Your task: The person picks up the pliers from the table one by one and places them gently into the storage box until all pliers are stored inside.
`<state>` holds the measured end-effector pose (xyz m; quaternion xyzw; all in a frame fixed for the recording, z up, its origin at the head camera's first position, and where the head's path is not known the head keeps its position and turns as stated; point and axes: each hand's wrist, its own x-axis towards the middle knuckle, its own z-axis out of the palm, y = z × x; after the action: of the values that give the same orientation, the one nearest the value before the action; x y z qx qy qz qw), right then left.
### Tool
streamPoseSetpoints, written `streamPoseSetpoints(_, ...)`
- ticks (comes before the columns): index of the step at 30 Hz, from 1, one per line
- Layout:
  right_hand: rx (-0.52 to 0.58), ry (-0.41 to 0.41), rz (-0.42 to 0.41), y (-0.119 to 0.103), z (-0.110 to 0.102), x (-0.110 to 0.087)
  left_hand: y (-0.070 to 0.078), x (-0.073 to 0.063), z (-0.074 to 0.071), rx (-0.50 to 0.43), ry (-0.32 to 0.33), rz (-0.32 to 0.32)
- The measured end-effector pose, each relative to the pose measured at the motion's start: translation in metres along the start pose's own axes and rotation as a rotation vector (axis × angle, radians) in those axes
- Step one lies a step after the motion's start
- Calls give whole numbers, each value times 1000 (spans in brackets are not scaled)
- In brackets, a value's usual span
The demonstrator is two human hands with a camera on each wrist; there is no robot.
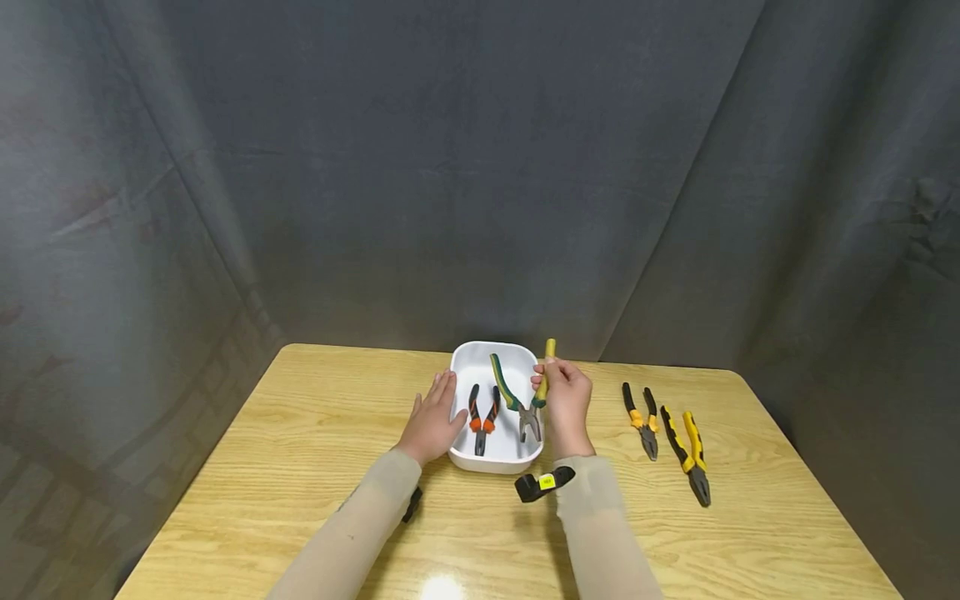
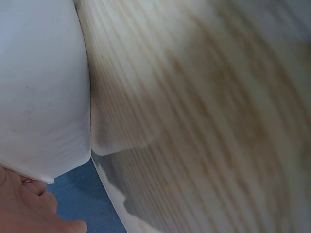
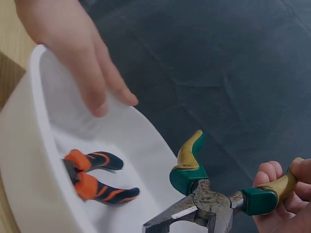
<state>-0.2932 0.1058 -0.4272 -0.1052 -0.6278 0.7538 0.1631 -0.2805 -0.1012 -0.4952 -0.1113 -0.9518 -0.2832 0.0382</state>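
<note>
My right hand [image 1: 568,402] grips one handle of the green-and-yellow pliers [image 3: 209,204], whose jaws and handles are spread apart. These pliers hang over the right side of a white plastic tub [image 1: 465,354]; their metal jaws look worn and speckled in the right wrist view. Inside the tub lies a pair of orange-and-black pliers [image 1: 483,421], handles pointing away from me. My left hand [image 1: 432,421] rests on the tub's left rim with its fingers extended. In the left wrist view the tub's outer wall [image 2: 43,87] fills the left side, with some fingers [image 2: 29,204] below it.
To the right on the wooden table [image 1: 300,442] lie pliers with black-and-orange handles [image 1: 641,417] and larger pliers with yellow-and-black handles [image 1: 688,454]. A dark grey curtain [image 1: 450,183] hangs behind the table and along both sides.
</note>
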Motion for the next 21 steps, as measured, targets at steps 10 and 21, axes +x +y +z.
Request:
streamPoseSetpoints(10,-87,4,22,15,5,-6,2,0,1,-11,-2,-7)
streamPoseSetpoints(21,-134,-6,6,21,11,-11,3,0,1,-16,4,-10)
